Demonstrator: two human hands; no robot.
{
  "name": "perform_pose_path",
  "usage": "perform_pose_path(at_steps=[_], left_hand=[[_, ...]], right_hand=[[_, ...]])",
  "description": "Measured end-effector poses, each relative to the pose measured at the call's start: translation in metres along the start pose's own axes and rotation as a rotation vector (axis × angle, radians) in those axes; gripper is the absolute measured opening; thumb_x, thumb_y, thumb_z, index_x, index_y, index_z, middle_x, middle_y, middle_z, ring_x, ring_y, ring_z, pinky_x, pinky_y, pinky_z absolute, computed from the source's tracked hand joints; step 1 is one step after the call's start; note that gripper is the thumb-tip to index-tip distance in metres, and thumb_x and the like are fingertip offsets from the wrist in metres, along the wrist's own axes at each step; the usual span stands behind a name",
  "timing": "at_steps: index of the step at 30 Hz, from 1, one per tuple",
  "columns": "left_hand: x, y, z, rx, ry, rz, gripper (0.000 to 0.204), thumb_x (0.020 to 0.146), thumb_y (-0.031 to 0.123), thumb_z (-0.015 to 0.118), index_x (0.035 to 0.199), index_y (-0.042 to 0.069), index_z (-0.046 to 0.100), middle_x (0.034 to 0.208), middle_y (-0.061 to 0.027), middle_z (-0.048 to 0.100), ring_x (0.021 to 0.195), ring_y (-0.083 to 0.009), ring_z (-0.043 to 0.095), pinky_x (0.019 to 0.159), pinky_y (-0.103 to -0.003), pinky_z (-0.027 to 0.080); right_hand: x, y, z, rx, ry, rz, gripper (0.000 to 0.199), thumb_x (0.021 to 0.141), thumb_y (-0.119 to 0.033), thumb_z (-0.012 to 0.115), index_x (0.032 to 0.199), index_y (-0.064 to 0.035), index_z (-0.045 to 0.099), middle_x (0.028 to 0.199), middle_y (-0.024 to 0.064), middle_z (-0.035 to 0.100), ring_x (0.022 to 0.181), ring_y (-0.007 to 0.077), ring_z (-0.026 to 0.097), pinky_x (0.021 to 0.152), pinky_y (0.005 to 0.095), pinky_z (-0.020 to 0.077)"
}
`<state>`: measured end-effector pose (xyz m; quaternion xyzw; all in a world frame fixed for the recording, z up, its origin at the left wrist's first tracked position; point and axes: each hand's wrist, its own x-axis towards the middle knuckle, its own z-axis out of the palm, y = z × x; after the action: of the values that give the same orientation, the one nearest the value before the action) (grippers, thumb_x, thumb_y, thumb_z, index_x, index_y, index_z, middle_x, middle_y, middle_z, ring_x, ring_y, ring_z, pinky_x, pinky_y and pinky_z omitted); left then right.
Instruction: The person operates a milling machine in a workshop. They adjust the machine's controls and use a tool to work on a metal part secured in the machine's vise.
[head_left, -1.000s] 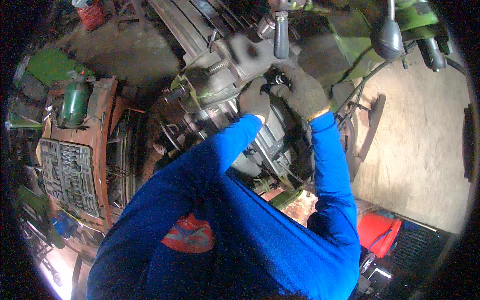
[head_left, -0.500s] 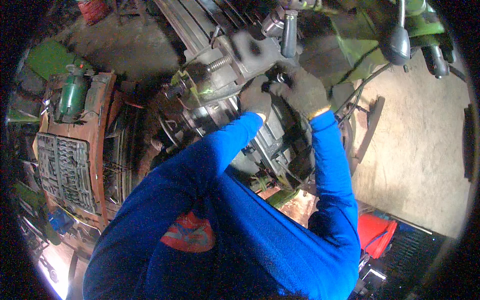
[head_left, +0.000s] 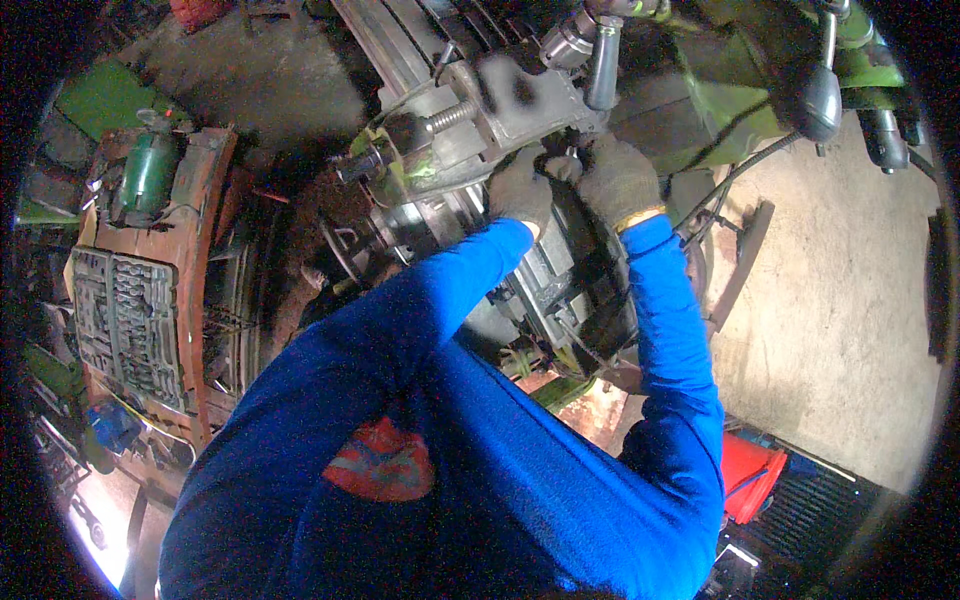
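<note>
My left hand (head_left: 521, 190) and my right hand (head_left: 618, 182), both in dark work gloves, meet close together at the near end of a machine vise (head_left: 510, 105). The fingers of each are curled inward. Between them shows a small rounded metal part (head_left: 563, 167), too dark to name; what each hand grips is hidden. The vise, with a threaded screw (head_left: 452, 117) on its left, sits on a slotted machine table (head_left: 385, 45). Just beyond my right hand a grey-handled lever (head_left: 602, 70) hangs down beside a metal chuck (head_left: 568, 42).
A lever with a dark knob (head_left: 820, 103) juts in at the upper right. On the left, a wooden bench (head_left: 200, 260) carries a socket set (head_left: 125, 320) and a green bottle-shaped container (head_left: 150, 180). A red container (head_left: 750, 475) stands at the lower right, near a black slatted mat (head_left: 815, 510).
The view has shifted slightly, moving the machine a little rightward. My right hand has turned a little and drawn away from my left, so the small metal part between them shows more.
</note>
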<state>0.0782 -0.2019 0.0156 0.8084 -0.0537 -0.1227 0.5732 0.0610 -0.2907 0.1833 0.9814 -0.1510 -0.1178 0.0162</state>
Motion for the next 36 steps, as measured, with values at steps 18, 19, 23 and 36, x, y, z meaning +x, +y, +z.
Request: perform_pose_path(at_steps=[18,19,23,36], left_hand=[[0.009,-0.012,0.038,0.185,0.032,0.040,0.026,0.098,0.029,0.071,0.110,0.009,0.082,0.099,-0.0198,0.082,0.086,-0.0428,0.080,0.077,-0.055,0.064],[0.009,-0.018,0.045,0.141,0.075,0.075,0.026,0.100,0.028,0.067,0.107,0.009,0.082,0.099,-0.0198,0.082,0.087,-0.0440,0.080,0.078,-0.055,0.064],[0.009,-0.016,0.056,0.036,0.104,0.097,0.026,0.101,0.026,0.064,0.108,0.008,0.082,0.101,-0.0204,0.082,0.091,-0.0450,0.079,0.082,-0.056,0.063],[0.003,-0.026,0.049,-0.041,-0.020,0.109,0.029,0.099,0.023,0.067,0.123,0.009,0.075,0.113,-0.0223,0.080,0.107,-0.0439,0.077,0.089,-0.056,0.062]], right_hand=[[-0.012,-0.024,-0.025,0.298,-0.078,-0.069,0.047,0.106,-0.039,0.073,0.139,-0.0054,0.075,0.134,0.0227,0.078,0.124,0.0407,0.075,0.106,0.0485,0.0572],[-0.011,-0.012,-0.007,0.457,-0.076,-0.197,0.043,0.107,-0.024,0.074,0.144,-0.0029,0.073,0.139,0.0218,0.076,0.132,0.0356,0.073,0.111,0.0454,0.0555],[-0.002,0.012,0.022,0.255,-0.020,-0.045,0.047,0.108,-0.029,0.073,0.145,-0.0015,0.071,0.138,0.0235,0.076,0.128,0.0371,0.073,0.109,0.0441,0.0557],[0.002,0.014,0.019,0.313,0.115,-0.438,0.042,0.094,-0.018,0.076,0.136,-0.0108,0.075,0.124,0.0201,0.079,0.116,0.0418,0.077,0.099,0.0479,0.0613]])
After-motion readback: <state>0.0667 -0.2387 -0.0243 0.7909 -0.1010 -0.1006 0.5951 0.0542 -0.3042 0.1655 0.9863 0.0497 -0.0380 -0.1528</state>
